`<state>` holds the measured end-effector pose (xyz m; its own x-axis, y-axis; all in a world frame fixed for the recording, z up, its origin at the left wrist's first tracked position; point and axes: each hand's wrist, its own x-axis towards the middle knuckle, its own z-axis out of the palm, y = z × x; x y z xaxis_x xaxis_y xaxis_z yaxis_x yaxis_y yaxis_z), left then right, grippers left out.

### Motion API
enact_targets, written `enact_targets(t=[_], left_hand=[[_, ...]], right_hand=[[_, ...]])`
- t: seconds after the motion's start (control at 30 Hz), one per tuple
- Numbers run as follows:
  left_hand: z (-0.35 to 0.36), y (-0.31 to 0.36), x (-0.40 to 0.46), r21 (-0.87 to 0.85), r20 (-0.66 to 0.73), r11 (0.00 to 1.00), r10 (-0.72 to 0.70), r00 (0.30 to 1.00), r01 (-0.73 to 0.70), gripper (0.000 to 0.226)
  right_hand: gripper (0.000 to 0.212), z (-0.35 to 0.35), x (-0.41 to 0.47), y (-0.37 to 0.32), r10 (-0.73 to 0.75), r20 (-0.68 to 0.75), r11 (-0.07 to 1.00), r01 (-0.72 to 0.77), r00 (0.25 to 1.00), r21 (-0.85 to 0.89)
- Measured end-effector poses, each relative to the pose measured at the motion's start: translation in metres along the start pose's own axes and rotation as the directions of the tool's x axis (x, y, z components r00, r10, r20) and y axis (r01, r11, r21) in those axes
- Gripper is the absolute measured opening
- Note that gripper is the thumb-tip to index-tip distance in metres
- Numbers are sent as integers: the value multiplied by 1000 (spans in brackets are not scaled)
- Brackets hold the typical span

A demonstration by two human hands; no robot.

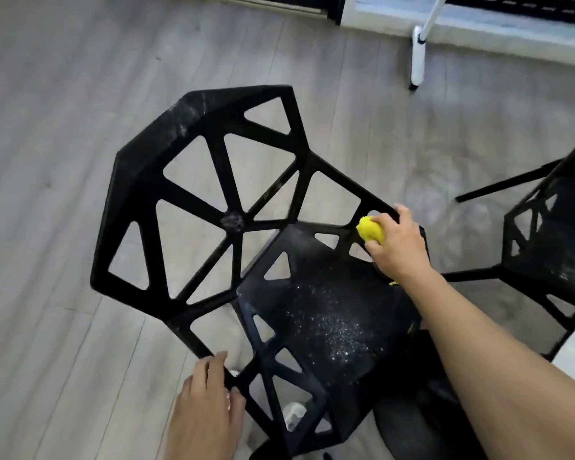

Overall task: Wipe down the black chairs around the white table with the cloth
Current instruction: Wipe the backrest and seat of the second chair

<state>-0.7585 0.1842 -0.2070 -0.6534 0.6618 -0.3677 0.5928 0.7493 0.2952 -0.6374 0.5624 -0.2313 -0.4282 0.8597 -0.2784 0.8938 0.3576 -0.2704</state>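
Right hand (399, 244) grips the yellow cloth (369, 229) against the chair (193, 180) frame, while left hand (210, 393) grasps its edge, likely steadying it.

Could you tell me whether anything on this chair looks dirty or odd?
Yes: pale specks are scattered across the black chair's seat, with whitish smudges on the backrest's top corner and hub. The right hand grips the yellow cloth at the far armrest.
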Motion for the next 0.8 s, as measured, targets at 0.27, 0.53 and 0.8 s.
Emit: enact_targets(t=[0.27, 0.53, 0.8], left_hand=[[24, 5, -17, -365, 9, 896, -270, 963, 254, 52], [28, 20, 24, -468, -105, 788, -498, 861, 399, 30], [16, 15, 70, -379, -215, 847, -472, 855, 373, 25]], right_hand=[[48, 18, 53, 29, -21, 97, 999, 24, 995, -30], [44, 31, 72, 41, -3, 169, 999, 8, 986, -31], [41, 32, 80, 45, 78, 112, 997, -75, 991, -31]])
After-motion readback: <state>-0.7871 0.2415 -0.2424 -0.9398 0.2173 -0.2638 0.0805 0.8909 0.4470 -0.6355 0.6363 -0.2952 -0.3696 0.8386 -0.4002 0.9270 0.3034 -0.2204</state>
